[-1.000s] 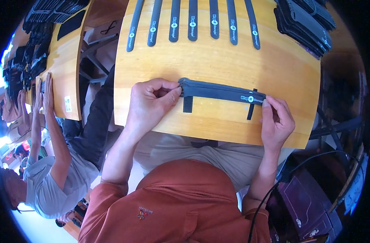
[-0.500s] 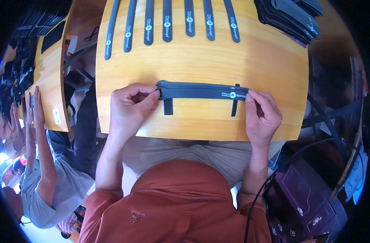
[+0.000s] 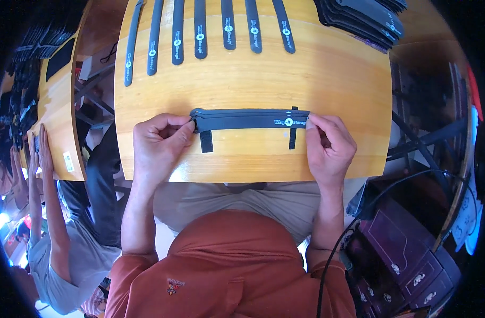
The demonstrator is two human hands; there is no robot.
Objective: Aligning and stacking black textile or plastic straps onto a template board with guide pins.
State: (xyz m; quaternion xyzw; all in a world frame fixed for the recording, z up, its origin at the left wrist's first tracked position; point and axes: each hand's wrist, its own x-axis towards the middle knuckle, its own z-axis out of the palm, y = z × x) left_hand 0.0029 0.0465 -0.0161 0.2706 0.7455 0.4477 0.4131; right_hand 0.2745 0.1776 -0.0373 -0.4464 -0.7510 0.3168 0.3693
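A small stack of dark grey straps (image 3: 242, 122) lies crosswise near the front of the wooden table, one edge fanned so several layers show. My left hand (image 3: 160, 146) pinches its left end between thumb and fingers, where the ends look rounded. The right end, beside a pale printed mark, is pinched in my right hand (image 3: 331, 148). Beneath the stack, two short black strips run front to back: a wider strip (image 3: 207, 142) by my left hand and a narrower strip (image 3: 292, 140) by my right.
Several single grey straps (image 3: 200, 34) lie in a spaced row along the far side of the table (image 3: 242, 79). A thick pile of straps (image 3: 359, 24) sits at the far right corner. At left, a co-worker's hands (image 3: 46, 153) rest on another table. A dark cable (image 3: 332, 259) hangs by my right arm.
The whole view has shifted slightly, so the table and straps appear farther left. Both hands keep their pinch on the strap stack, which looks otherwise the same.
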